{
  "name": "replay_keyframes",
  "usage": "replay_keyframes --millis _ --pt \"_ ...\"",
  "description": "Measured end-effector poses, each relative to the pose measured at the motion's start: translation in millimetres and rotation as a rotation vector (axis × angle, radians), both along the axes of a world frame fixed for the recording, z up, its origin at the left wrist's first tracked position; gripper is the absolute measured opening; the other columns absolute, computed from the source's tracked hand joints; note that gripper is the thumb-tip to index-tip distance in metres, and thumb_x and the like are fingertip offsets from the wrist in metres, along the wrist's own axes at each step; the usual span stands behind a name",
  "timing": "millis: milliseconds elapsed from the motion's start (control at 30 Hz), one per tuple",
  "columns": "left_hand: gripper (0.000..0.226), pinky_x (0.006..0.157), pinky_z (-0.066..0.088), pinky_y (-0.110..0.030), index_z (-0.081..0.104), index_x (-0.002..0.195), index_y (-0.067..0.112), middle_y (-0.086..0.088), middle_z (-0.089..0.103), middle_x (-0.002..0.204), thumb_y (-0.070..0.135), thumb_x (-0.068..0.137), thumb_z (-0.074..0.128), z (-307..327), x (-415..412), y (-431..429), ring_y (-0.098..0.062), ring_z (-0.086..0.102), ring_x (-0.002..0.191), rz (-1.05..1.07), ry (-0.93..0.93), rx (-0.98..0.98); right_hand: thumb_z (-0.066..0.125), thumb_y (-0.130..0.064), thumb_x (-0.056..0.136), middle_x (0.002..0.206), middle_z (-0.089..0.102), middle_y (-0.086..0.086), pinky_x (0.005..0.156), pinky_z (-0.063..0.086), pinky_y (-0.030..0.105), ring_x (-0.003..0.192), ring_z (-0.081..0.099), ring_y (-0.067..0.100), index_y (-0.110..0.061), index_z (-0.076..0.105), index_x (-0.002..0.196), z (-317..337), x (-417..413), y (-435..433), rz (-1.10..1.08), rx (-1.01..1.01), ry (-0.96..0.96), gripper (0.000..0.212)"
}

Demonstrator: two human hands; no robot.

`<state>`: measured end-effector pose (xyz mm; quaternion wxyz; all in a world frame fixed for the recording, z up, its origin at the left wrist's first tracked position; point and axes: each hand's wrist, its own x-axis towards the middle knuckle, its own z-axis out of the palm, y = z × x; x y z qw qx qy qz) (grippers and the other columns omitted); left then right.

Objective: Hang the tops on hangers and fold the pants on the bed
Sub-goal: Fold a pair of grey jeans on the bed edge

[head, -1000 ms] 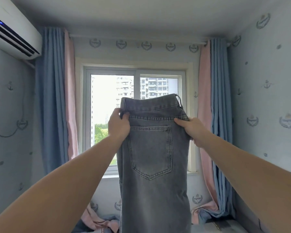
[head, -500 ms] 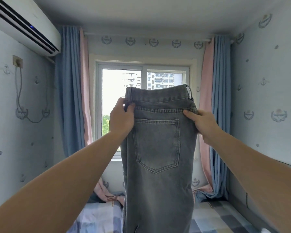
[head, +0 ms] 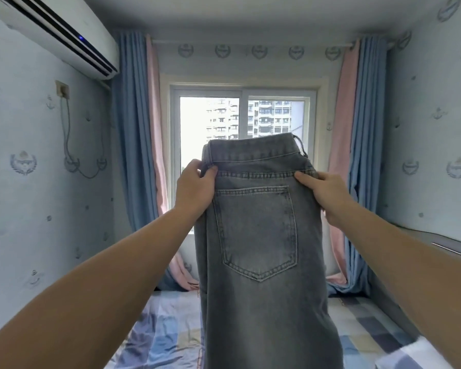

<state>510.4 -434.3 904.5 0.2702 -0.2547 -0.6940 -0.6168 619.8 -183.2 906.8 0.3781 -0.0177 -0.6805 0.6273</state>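
A pair of grey jeans (head: 261,262) is held up in the air by both hands, in front of the window (head: 240,115) and above the bed (head: 165,331). The jeans are folded lengthwise, so that one back pocket (head: 257,230) is turned toward the camera, and the waistband is uppermost. The left side of the jeans, just under the waistband, is gripped by the left hand (head: 194,189): the thumb is laid on the near face of the denim and the fingers are curled round the edge. The right side, at about the same height, is pinched by the right hand (head: 329,197), whose thumb is pressed flat on the seam above the pocket while its other fingers are hidden behind the cloth. Both arms are stretched forward. The legs are hung straight down over the middle of the bed; whether the hems touch it cannot be told, since they are cut off by the lower edge of the view. The bed is covered with a checked sheet (head: 370,323) in blue, white and pale yellow. Blue and pink curtains (head: 133,129) are drawn back to either side of the window, and their ends lie at the far edge of the bed. An air conditioner (head: 59,33) is mounted high on the left wall, with a socket (head: 63,89) and a cable (head: 67,134) below it.
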Motion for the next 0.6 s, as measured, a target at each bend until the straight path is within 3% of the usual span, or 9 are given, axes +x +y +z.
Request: replay_keyframes --millis 167,267,433,600 --pt "0.023 0.068 0.042 -0.022 0.058 0.114 0.021 0.014 0.059 0.098 0.039 0.100 0.055 -43 -33 -15 -0.003 0.056 0.088 0.029 -0.101 -0.012 0.083 -0.026 0.082 0.084 0.079 0.000 0.059 0.057 0.020 0.074 0.075 0.012 -0.013 0.076 0.089 -37 -35 -17 0.043 -0.046 -0.077 0.016" --pt "0.027 0.079 0.048 -0.033 0.062 0.113 0.016 0.007 0.063 0.099 0.038 0.099 0.056 -84 -61 -22 -0.014 0.061 0.091 0.046 -0.178 -0.015 0.082 -0.024 0.083 0.083 0.078 0.003 0.057 0.057 0.020 0.069 0.075 0.012 -0.012 0.075 0.087 -73 -68 -24 0.052 -0.070 -0.148 0.014" --pt "0.015 0.065 0.042 -0.026 0.063 0.099 0.022 0.009 0.066 0.092 0.036 0.097 0.060 -171 -130 -28 -0.011 0.063 0.087 0.073 -0.298 -0.045 0.082 -0.023 0.083 0.078 0.078 0.000 0.054 0.056 0.020 0.064 0.073 0.010 -0.014 0.075 0.083 -153 -144 -31 0.052 -0.083 -0.300 0.011" --pt "0.013 0.072 0.049 -0.038 0.061 0.084 0.022 0.002 0.069 0.085 0.031 0.094 0.062 -282 -227 -28 -0.023 0.065 0.085 0.095 -0.511 -0.113 0.078 -0.016 0.086 0.074 0.077 0.000 0.051 0.052 0.019 0.063 0.071 0.013 -0.007 0.074 0.087 -262 -250 -26 0.074 -0.093 -0.507 0.010"
